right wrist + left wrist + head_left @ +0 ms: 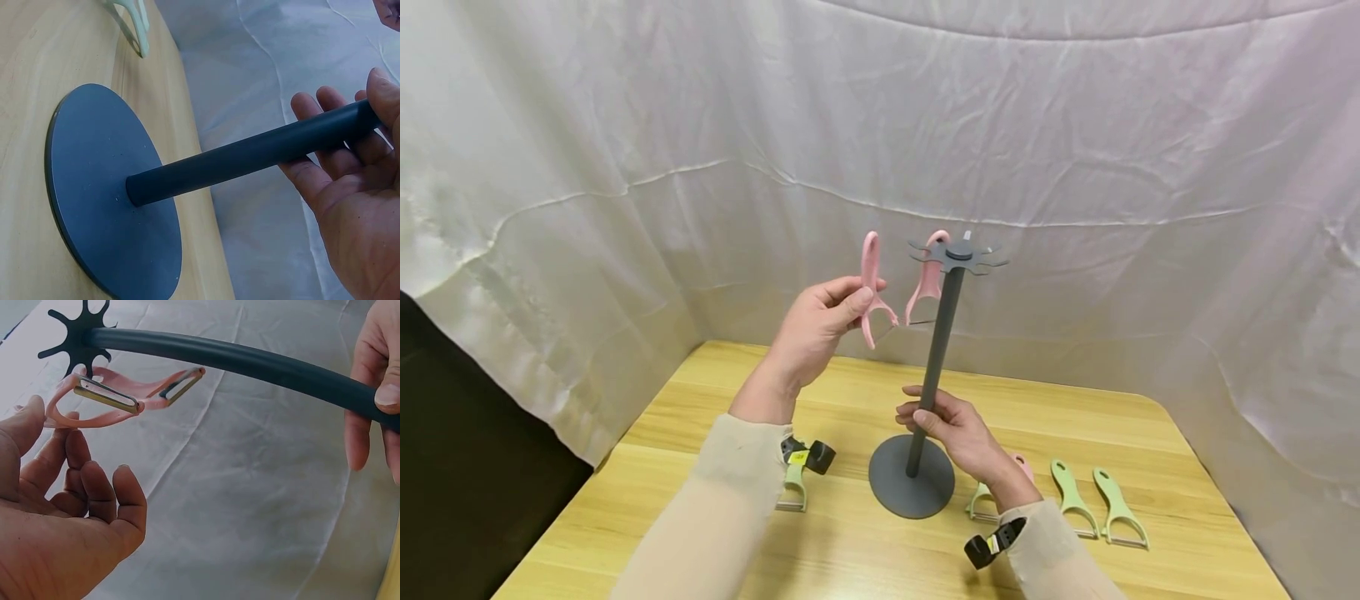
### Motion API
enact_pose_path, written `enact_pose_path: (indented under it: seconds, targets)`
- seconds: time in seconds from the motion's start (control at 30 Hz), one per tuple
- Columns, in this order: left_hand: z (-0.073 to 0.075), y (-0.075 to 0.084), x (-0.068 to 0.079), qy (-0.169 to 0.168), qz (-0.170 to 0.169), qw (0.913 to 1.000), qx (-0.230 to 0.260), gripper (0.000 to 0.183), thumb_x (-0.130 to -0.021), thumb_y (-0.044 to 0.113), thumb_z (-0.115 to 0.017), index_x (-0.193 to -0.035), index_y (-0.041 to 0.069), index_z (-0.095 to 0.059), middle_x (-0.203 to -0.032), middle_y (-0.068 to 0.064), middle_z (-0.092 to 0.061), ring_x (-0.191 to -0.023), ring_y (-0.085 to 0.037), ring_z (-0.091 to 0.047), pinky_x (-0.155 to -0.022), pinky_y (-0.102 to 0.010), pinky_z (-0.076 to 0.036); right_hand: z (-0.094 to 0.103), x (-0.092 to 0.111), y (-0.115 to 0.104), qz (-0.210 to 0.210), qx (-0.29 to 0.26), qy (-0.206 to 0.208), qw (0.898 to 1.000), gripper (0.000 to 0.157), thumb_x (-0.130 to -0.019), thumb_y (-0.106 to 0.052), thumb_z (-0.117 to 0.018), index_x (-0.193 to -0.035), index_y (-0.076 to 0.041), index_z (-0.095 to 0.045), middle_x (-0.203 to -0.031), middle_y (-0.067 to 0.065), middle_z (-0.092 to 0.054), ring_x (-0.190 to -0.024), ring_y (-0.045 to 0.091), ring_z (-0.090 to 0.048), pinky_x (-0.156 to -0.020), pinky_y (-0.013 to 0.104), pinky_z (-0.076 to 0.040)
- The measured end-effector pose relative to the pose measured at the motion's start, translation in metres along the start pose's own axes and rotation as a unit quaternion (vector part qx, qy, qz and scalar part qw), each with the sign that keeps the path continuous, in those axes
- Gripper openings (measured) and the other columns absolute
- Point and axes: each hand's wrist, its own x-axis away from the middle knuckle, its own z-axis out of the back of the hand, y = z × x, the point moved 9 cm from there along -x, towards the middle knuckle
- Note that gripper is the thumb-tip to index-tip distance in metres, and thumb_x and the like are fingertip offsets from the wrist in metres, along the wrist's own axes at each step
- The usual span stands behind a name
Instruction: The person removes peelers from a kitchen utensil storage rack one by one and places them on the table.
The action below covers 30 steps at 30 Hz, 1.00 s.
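My left hand [820, 329] pinches a pink peeler [870, 267] between thumb and fingers, handle up and blade end down, just left of the stand's top. A second pink peeler [931, 282] hangs by its handle from a hook of the dark grey stand [942, 333], whose top is a star of several hooks. In the left wrist view the two blades overlap closely near the hook star [75, 334]. My right hand [962, 433] holds the pole low down, thumb in front and fingers behind. The round base [100, 181] sits on the table in the right wrist view.
On the wooden table [850, 558], two green peelers [1067, 496] lie at the right. Another green peeler [982, 504] and a pink handle [1024, 467] are partly hidden by my right wrist. One green peeler [794, 483] lies under my left wrist. A pale curtain [1075, 167] hangs behind.
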Motion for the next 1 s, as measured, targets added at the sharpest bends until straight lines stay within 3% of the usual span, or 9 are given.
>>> enact_pose_path:
  seconds: [0.27,0.33,0.53,0.8,1.0]
  targets:
    - [0.022,-0.007,0.014,0.011,0.025,0.9985,-0.047,0.033,-0.105,0.013,-0.065,-0.132,-0.007,-0.068,-0.118,0.001,-0.074,-0.122,-0.022,-0.064,-0.113,-0.042,-0.046,0.000,0.000,-0.001,0.000,0.016,0.005,1.000,0.043,-0.109,-0.014,-0.060,-0.150,-0.003,-0.054,-0.132,0.027,-0.068,-0.123,0.037,-0.070,-0.104,0.041,-0.058]
    - [0.028,-0.011,0.018,0.013,0.035,0.9978,-0.054,0.033,-0.105,0.013,-0.066,-0.132,-0.005,-0.068,-0.113,-0.002,-0.075,-0.122,-0.027,-0.064,-0.113,-0.044,-0.045,-0.001,-0.001,-0.002,0.000,0.015,0.005,1.000,0.043,-0.109,-0.014,-0.060,-0.149,-0.003,-0.055,-0.131,0.027,-0.068,-0.122,0.036,-0.070,-0.104,0.040,-0.058]
    - [0.042,-0.023,0.030,0.006,0.069,0.9931,-0.095,0.033,-0.103,0.015,-0.069,-0.130,-0.004,-0.069,-0.130,-0.014,-0.072,-0.130,-0.029,-0.060,-0.116,-0.047,-0.043,-0.001,-0.001,-0.001,-0.004,0.014,0.006,1.000,0.043,-0.108,-0.014,-0.061,-0.149,-0.003,-0.055,-0.132,0.027,-0.068,-0.123,0.035,-0.070,-0.105,0.042,-0.057]
    - [0.062,-0.039,0.046,0.005,0.121,0.9763,-0.180,0.029,-0.100,0.019,-0.075,-0.124,0.004,-0.074,-0.112,-0.008,-0.076,-0.128,-0.029,-0.060,-0.114,-0.048,-0.042,-0.004,-0.001,-0.002,-0.011,0.011,0.005,1.000,0.043,-0.109,-0.016,-0.061,-0.149,-0.003,-0.056,-0.133,0.030,-0.066,-0.124,0.036,-0.069,-0.105,0.041,-0.057]
    - [0.077,-0.050,0.056,0.008,0.151,0.9535,-0.261,0.031,-0.097,0.028,-0.078,-0.122,0.010,-0.076,-0.115,-0.009,-0.075,-0.115,-0.027,-0.061,-0.104,-0.046,-0.042,-0.004,-0.002,-0.002,-0.013,0.013,0.007,1.000,0.042,-0.109,-0.015,-0.061,-0.149,-0.003,-0.056,-0.133,0.029,-0.067,-0.123,0.034,-0.070,-0.105,0.039,-0.057]
